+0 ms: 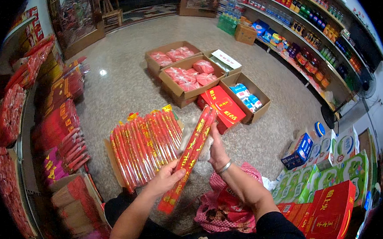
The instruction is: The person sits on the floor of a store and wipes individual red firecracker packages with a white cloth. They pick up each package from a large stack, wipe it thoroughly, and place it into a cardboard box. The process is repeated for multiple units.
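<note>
Both my hands hold a long red packet with gold writing (193, 155), which slants in front of me. My left hand (170, 176) grips its lower part, thumb on top. My right hand (217, 147), below a metal bangle on the wrist, supports the upper end from the right. Some clear plastic wrapping (205, 150) shows around the packet beside my right hand. To the left, an open cardboard box (114, 165) holds a row of similar red packets (147, 142) in shiny plastic. A red checked cloth (229, 202) lies beneath my right forearm.
Cardboard boxes with pink-red bags (178, 94) and blue-white packets (260, 110) stand ahead, beside a red carton (223, 104). Shelves of bottles (291, 24) line the right. Red goods (60, 121) crowd the left side. Green packages (339, 173) and another red carton (328, 209) are near my right elbow.
</note>
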### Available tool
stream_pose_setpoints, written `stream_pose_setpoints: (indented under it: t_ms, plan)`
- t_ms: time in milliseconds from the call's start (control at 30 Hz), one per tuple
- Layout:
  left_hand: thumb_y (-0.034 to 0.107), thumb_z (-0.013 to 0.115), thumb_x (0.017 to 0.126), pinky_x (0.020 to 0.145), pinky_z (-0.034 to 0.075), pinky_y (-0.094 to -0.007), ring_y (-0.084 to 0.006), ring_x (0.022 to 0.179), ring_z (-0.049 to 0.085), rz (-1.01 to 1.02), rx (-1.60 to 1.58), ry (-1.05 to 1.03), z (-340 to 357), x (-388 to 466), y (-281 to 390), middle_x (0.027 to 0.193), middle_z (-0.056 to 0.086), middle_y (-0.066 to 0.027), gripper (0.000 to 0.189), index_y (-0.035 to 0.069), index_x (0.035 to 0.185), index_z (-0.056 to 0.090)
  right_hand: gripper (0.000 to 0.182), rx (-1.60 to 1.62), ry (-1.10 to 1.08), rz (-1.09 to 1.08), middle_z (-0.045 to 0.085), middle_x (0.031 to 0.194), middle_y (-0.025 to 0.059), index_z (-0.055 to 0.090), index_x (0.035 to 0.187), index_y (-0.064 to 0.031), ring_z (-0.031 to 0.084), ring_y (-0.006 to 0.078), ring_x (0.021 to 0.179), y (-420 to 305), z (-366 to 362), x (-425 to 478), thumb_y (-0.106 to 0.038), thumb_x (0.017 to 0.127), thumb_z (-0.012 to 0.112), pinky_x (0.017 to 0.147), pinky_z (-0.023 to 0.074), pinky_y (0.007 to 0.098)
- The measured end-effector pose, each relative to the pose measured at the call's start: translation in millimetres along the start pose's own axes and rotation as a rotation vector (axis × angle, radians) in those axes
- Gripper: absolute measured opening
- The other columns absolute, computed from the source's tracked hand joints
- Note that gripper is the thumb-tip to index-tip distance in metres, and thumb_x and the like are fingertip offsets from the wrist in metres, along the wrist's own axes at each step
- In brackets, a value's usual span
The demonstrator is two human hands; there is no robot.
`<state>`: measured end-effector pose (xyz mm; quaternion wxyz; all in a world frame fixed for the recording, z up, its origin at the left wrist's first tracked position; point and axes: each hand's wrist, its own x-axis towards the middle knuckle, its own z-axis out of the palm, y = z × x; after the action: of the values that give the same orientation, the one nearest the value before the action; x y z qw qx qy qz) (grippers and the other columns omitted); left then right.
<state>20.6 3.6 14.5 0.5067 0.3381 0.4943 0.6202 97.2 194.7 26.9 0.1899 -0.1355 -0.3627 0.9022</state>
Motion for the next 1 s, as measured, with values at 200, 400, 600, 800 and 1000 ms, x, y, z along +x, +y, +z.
stream_pose_setpoints:
  t_ms: [200, 400, 600, 800, 1000]
  plan:
    - [0.041, 0.072, 0.074, 0.089, 0.042, -0.0308, -0.0193, 0.106, 0.049, 0.084, 0.122, 0.358, 7.8, 1.5, 7.0, 0.12, 0.042, -0.0127, 0.077, -0.002, 0.127, 0.034, 0.064, -0.361, -0.122, -0.069, 0.056, 0.113, 0.0116, 0.045, 0.123, -0.0009, 0.057, 0.0195, 0.1, 31.7, 12.3, -24.0, -0.053, 0.086, 0.049, 0.085, 0.0487, 0.0356]
    - [0.038, 0.069, 0.077, 0.095, 0.037, -0.0352, -0.0257, 0.109, 0.047, 0.401, 0.736, 0.54, 0.0, 1.7, 9.0, 0.125, 0.036, -0.0165, 0.076, -0.004, 0.128, 0.033, 0.057, -0.499, -0.194, -0.076, 0.054, 0.114, 0.0072, 0.045, 0.122, 0.0008, 0.051, 0.0156, 0.103, 43.0, 18.1, -33.8, -0.04, 0.085, 0.06, 0.089, 0.0414, 0.0332]
    - [0.011, 0.059, 0.08, 0.087, 0.042, -0.0296, -0.0168, 0.097, 0.054, 0.293, 0.52, 0.436, -13.0, 2.7, 3.6, 0.101, 0.056, -0.0104, 0.042, -0.005, 0.116, 0.044, 0.038, -0.522, -0.271, 0.128, 0.055, 0.094, 0.0005, 0.049, 0.112, -0.0019, 0.052, 0.0085, 0.086, 64.2, 21.8, -43.2, -0.027, 0.085, 0.06, 0.073, 0.0451, 0.0255]
    - [0.009, 0.055, 0.084, 0.067, 0.052, -0.0302, -0.0188, 0.076, 0.062, 0.128, -0.124, 0.391, -26.5, 6.6, 12.9, 0.095, 0.06, -0.0151, 0.033, 0.0, 0.113, 0.043, 0.052, -0.304, -0.615, 0.474, 0.053, 0.111, 0.0044, 0.041, 0.123, -0.0037, 0.052, 0.0131, 0.101, 78.8, 34.1, -73.6, -0.025, 0.081, 0.065, 0.09, 0.0425, 0.0297]
    - [0.025, 0.043, 0.093, 0.052, 0.05, -0.0273, -0.016, 0.06, 0.06, 0.225, -0.189, 0.604, -60.3, 7.7, 27.2, 0.078, 0.063, -0.013, 0.024, 0.004, 0.104, 0.047, 0.038, -0.567, -1.123, 0.51, 0.059, 0.09, -0.0004, 0.055, 0.106, -0.0027, 0.054, 0.0089, 0.082, 71.3, 38.5, -84.3, -0.022, 0.077, 0.07, 0.075, 0.0469, 0.0262]
